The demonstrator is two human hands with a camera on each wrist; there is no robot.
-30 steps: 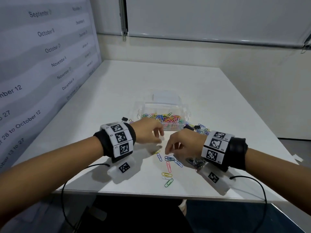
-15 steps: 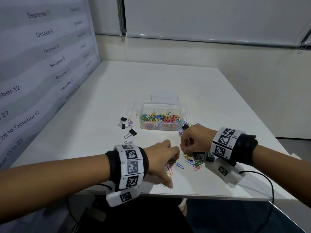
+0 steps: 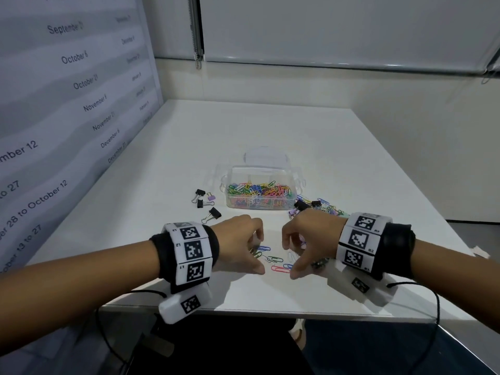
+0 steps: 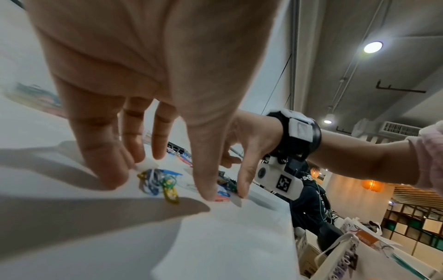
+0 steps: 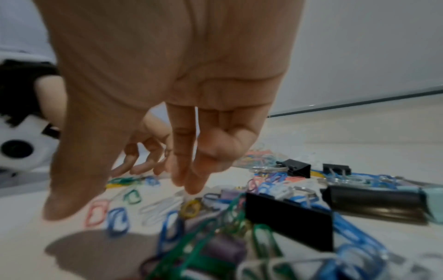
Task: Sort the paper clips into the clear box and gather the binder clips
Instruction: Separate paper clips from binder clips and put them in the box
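Observation:
A clear box (image 3: 259,205) holds many coloured paper clips at mid table. Several loose paper clips (image 3: 273,260) lie near the front edge between my two hands. My left hand (image 3: 256,255) points its straight fingers down, with fingertips and thumb on the table around a small clump of clips (image 4: 158,180). My right hand (image 3: 293,260) also reaches down, its fingertips (image 5: 191,186) touching a white clip and its thumb held apart. Black binder clips (image 5: 287,214) lie in a tangle beside the right hand. More binder clips (image 3: 205,203) sit left of the box.
The white table (image 3: 270,125) stretches back to the wall. Its front edge (image 3: 243,311) is close behind my wrists. The box's clear lid (image 3: 266,157) lies just behind it. A mixed pile of clips (image 3: 322,208) sits right of the box. A printed panel (image 3: 67,104) lines the left side.
My left hand has come down from beside the box to the loose clips near the front edge. The right hand has stayed over the same patch, fingers now pointing down.

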